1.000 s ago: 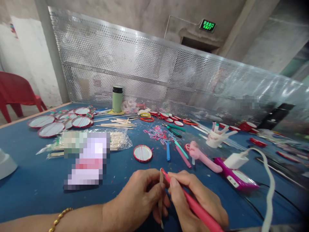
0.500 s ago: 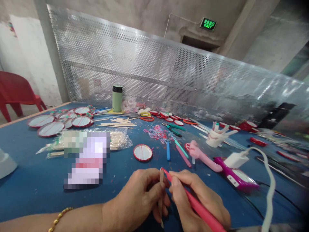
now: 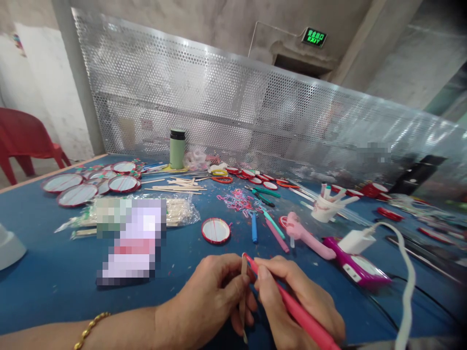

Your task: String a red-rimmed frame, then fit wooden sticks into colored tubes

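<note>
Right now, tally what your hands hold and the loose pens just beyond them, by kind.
Stick, left hand: 1
Red pen, right hand: 1
Blue pen: 1
Teal pen: 1
Pink pen: 1
Total: 5

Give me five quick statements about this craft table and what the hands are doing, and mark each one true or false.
1. The left hand holds a thin wooden stick. True.
2. The right hand holds a blue pen. False: it grips a red pen, whose tip meets the top of the stick.
3. A green bottle stands upright near the perforated metal screen. True.
4. The round red-rimmed disc lies under the left hand. False: it lies on the blue table beyond both hands, apart from them.
5. A bracelet is on the right wrist. False: it is on the left wrist.
</note>
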Available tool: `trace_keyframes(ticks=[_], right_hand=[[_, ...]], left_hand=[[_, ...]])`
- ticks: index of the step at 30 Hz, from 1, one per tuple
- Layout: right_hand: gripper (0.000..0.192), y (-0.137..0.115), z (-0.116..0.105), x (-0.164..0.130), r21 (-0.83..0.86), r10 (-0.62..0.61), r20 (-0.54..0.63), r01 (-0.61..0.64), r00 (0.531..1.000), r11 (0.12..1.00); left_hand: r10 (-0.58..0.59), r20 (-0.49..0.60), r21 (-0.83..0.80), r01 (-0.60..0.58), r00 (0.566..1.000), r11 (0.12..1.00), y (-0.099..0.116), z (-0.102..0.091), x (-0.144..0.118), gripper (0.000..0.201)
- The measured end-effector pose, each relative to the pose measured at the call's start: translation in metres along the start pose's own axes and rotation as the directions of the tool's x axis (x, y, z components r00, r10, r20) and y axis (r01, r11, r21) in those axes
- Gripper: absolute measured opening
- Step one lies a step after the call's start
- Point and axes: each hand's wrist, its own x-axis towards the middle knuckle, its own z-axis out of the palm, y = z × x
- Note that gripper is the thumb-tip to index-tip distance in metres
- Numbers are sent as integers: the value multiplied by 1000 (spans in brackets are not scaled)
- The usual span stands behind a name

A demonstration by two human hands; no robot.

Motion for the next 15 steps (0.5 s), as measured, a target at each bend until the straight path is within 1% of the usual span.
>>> trace_keyframes(ticks=[3, 5, 10, 12, 15], right_hand=[[17, 1, 0, 0, -3, 9, -11, -9, 1000, 1000], [15, 1, -2, 1, 19, -5, -5, 5, 1000, 1000], [13, 2, -7, 5, -2, -92, 72, 93, 993, 996], [14, 1, -7, 5, -3, -78, 67, 79, 995, 997], [17, 1, -3, 2, 24, -11, 19, 10, 1000, 1000]], left_hand=[[-9, -3, 3, 9, 1000, 1000, 1, 0, -1, 33], [-14, -3, 10, 14, 1000, 1000, 1, 1, -1, 33], [-12, -4, 15, 12, 1000, 1000, 2, 1, -1, 33], [-11, -2, 10, 11, 1000, 1000, 3, 1, 0, 32], [-16, -1, 9, 16, 1000, 1000, 4, 0, 0, 31]])
